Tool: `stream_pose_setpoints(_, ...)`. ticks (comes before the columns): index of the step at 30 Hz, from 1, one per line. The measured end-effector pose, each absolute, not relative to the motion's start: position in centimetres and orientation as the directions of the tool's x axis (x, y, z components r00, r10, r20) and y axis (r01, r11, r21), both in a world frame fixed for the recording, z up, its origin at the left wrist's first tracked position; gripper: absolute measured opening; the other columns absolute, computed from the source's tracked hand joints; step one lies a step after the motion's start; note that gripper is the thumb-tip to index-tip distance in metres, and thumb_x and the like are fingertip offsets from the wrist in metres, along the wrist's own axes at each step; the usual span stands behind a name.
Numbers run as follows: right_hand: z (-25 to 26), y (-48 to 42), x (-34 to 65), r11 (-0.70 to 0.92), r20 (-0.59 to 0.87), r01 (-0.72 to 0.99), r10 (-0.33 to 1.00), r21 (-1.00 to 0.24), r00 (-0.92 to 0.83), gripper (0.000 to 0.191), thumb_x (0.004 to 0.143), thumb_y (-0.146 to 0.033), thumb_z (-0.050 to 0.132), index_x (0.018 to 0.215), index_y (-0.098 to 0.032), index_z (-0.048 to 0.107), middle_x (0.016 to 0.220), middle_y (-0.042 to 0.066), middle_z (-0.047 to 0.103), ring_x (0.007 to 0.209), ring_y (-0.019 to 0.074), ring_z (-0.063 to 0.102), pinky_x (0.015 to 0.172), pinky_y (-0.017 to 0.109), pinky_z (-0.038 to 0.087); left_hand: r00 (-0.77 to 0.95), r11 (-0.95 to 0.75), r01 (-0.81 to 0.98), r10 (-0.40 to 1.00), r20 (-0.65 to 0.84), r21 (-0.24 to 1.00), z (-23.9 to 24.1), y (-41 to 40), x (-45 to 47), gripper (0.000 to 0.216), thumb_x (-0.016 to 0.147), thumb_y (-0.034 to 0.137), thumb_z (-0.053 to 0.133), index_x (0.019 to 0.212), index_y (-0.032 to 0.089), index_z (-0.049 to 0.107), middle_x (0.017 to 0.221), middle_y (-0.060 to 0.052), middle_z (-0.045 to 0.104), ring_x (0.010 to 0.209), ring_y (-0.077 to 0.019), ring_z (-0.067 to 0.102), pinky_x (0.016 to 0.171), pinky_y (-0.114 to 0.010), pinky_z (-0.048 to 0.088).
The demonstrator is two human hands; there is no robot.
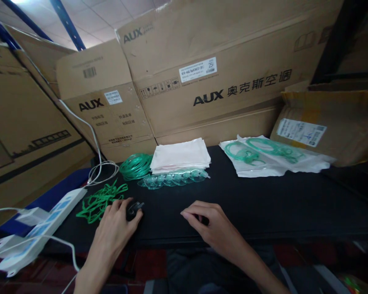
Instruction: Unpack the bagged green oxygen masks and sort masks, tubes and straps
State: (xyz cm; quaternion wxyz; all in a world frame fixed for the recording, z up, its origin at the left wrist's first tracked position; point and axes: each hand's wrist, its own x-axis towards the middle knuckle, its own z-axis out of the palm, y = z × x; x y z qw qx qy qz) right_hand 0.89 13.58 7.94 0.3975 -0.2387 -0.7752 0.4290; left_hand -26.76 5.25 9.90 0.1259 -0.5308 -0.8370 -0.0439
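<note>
My left hand (116, 220) rests on the black table, thumb and forefinger apart around a few small clear plastic pieces (135, 208). The thumb tip seems to touch them; no firm grip shows. Beside its knuckles is a loose heap of green elastic straps (101, 200). My right hand (207, 220) is over the table near the front edge, with thumb and fingertips pinched together. Whatever may be between those fingertips is too small or hidden to name. Beyond the hands lie a row of clear green plastic masks (174, 179) and a coil of green tubing (135, 166).
A stack of white bags (180, 155) stands behind the masks. Bagged tubing sets (282, 169) lie at the right, by a taped carton (334, 122). On the left is a white power strip (53, 224) with cables. Large cardboard boxes (233, 61) wall off the back.
</note>
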Motion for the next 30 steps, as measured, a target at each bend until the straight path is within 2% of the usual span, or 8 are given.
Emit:
stream_pose_setpoints(6,7.9,13.6,0.9,0.526,0.422,0.026,0.709,-0.850,-0.566,0.019,0.097,-0.018,0.062,0.088,-0.021,0.079,0.083,0.002,0.074,0.073,0.0148,0.065,0.067,0.026,0.044,-0.510,0.517,0.856,0.843,0.171,0.003,10.7,6.3,-25.9,0.041,0.095,0.041,0.046,0.116,0.017,0.071,0.120,-0.014,0.068,0.108,-0.0333,0.067,0.092,-0.042,0.049)
stream_pose_setpoints(12,8.0,13.6,1.0,0.517,0.419,0.015,0.710,-0.856,-0.566,0.019,0.097,-0.018,0.062,0.088,-0.019,0.079,0.084,0.002,0.075,0.075,0.0150,0.067,0.067,0.026,0.044,-0.558,0.552,0.830,0.821,0.118,0.083,11.4,6.4,-25.5,0.032,0.096,0.033,0.048,0.113,0.019,0.070,0.122,-0.010,0.069,0.109,-0.0272,0.069,0.086,-0.034,0.050)
stream_pose_setpoints(30,7.7,13.6,0.8,0.511,0.414,0.022,0.720,-0.859,-0.557,0.018,0.097,-0.018,0.063,0.088,-0.018,0.079,0.083,0.002,0.074,0.076,0.0138,0.066,0.069,0.024,0.043,-0.522,0.510,0.853,0.840,0.148,0.113,10.4,6.2,-27.4,0.032,0.094,0.036,0.048,0.110,0.024,0.073,0.118,-0.008,0.070,0.103,-0.0273,0.070,0.078,-0.032,0.050)
